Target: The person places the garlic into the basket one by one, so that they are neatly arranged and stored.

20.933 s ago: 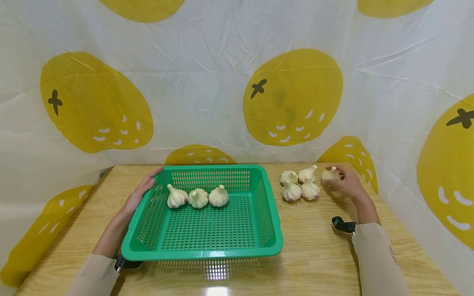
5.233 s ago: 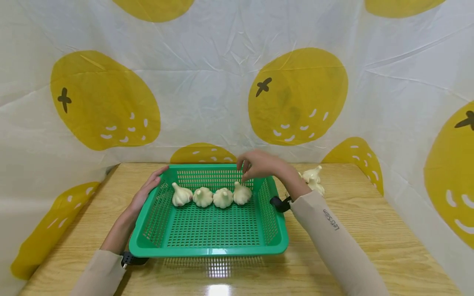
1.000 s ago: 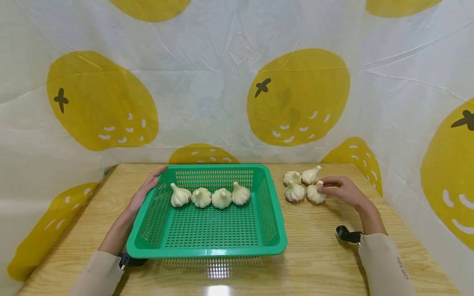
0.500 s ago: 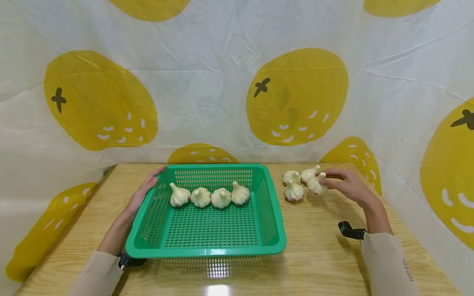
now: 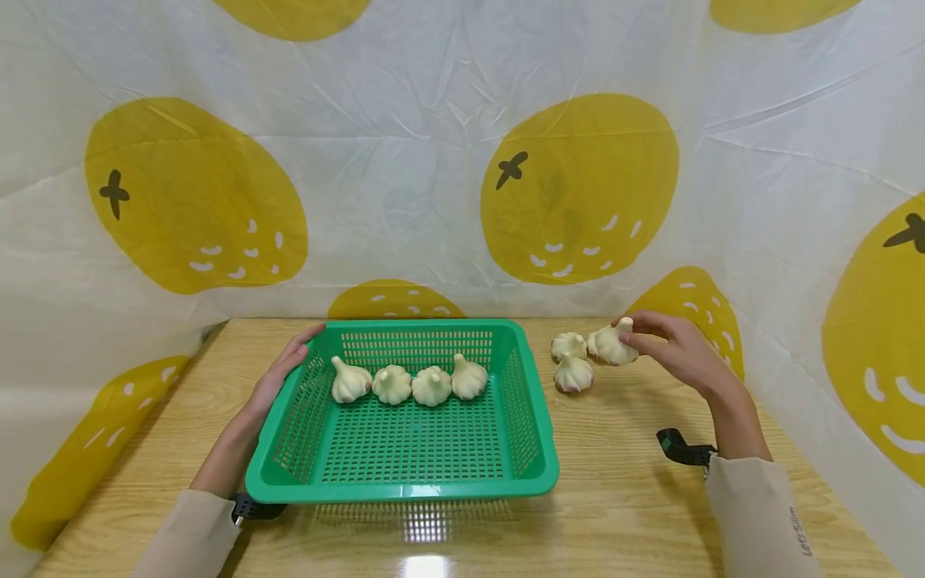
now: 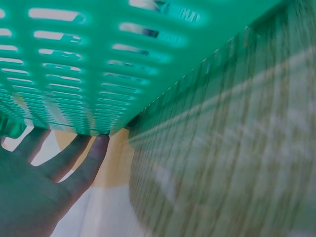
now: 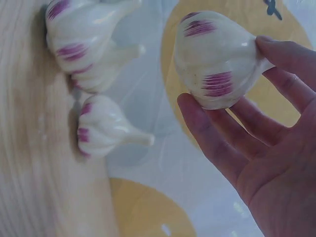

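Observation:
My right hand (image 5: pixel 678 347) pinches a garlic bulb (image 5: pixel 614 344) between thumb and fingers. In the right wrist view this bulb (image 7: pixel 217 59), white with purple streaks, is raised off the table, its neck under the thumb. Three other bulbs stay on the table, a front one (image 5: pixel 573 373), a back-left one (image 5: pixel 568 345) and one partly hidden behind the held bulb. My left hand (image 5: pixel 278 376) rests along the left side of the green basket (image 5: pixel 405 491). Straight, spread fingers (image 6: pixel 91 160) touch the basket's slotted outer wall in the left wrist view.
Inside the basket several garlic bulbs (image 5: pixel 432 387) stand in a row towards its back. The wooden table (image 5: pixel 614 482) ends at a hanging white sheet (image 5: pixel 390 201) printed with yellow fruit. Black straps (image 5: pixel 685 449) with cameras sit on the wrists.
Over the last second my right hand has lifted the front-right garlic bulb off the table and moved it up and back. Since the earliest frame, a fourth bulb has joined the basket row.

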`<state>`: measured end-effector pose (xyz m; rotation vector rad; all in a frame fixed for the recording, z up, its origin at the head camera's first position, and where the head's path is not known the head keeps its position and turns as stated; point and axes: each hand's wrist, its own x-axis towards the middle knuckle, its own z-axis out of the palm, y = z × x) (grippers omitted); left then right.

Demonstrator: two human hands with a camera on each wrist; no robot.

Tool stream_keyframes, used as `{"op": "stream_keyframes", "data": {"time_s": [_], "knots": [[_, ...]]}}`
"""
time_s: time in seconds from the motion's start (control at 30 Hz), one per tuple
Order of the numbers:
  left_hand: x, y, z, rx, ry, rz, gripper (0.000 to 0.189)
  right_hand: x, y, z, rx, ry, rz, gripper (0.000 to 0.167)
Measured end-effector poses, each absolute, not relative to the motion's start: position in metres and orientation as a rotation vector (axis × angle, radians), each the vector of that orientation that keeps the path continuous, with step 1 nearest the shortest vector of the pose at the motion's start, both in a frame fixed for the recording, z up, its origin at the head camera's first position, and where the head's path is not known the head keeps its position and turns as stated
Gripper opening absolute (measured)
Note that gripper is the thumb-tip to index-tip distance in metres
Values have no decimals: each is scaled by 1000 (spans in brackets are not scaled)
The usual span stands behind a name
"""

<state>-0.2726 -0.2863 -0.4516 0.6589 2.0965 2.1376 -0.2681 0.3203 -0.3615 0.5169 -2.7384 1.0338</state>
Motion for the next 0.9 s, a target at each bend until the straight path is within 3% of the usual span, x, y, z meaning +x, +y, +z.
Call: {"op": "stream_keyframes", "data": {"time_s": [0.9], "knots": [[-269, -286, -448, 607, 2111, 2097, 57, -255, 287, -341, 651, -2685, 1000, 24]]}}
